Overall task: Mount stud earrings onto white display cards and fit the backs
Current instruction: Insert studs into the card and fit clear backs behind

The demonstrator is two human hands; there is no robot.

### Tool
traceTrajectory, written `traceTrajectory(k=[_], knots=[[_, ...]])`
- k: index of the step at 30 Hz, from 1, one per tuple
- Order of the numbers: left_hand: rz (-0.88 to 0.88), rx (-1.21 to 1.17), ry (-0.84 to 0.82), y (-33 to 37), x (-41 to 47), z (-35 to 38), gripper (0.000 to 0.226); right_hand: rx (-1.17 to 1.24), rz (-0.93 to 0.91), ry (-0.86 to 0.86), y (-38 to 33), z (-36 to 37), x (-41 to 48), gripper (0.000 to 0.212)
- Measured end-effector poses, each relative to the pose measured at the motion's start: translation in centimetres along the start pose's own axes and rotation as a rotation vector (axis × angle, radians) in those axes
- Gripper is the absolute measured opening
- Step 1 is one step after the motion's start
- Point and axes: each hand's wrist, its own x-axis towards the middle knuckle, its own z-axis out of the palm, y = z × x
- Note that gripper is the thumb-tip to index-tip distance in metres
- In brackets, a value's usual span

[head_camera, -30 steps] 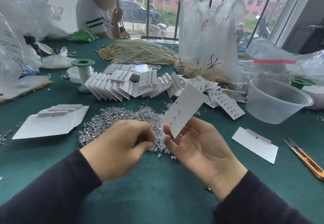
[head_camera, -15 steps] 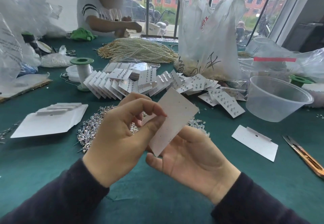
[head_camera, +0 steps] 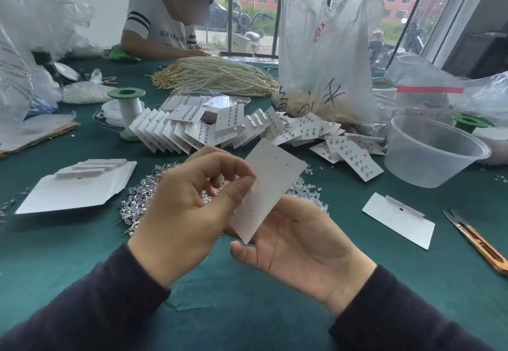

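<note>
"Well, far left is the stack of blank cards (head_camera: 74, 191), then the heap of studs (head_camera: 145, 196) just behind the left hand (head_camera: 187, 213). What's it holding?"

"Thumb and forefinger are nipped tight at the left edge of the card (head_camera: 272, 185). A stud, I'd guess, but it's too small to tell."

"And the card?"

"Tilted up, propped in the right hand (head_camera: 305, 246), palm up, fingers tucked behind it."

"How should the stud go in?"

"Line the post up with 1 punched hole and push it square. Brace with a finger right behind that hole so the card doesn't buckle, then fit the back. The spare card (head_camera: 398, 220) and the snips (head_camera: 478, 240) further right aren't needed."
</note>
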Motion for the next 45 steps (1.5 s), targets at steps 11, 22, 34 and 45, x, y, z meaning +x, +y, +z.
traceTrajectory(k=[11, 22, 34, 45], knots=[[-0.057, -0.023, 0.014, -0.09, -0.08, 0.07, 0.018, -0.033, 0.031, 0.014, -0.07, -0.12, -0.04, 0.025], [-0.239, -0.402, 0.089, -0.1, -0.21, 0.63, 0.011, -0.054, 0.036, -0.004, 0.02, -0.23, 0.13, 0.025], [-0.225, -0.365, 0.133, 0.12, -0.21, 0.7, 0.012, -0.096, 0.042, -0.047, -0.24, -0.1, -0.01, 0.031], [-0.198, -0.167, 0.119, 0.0, -0.42, 0.56, 0.009, -0.088, 0.04, -0.002, -0.2, 0.16, -0.05, 0.035]])
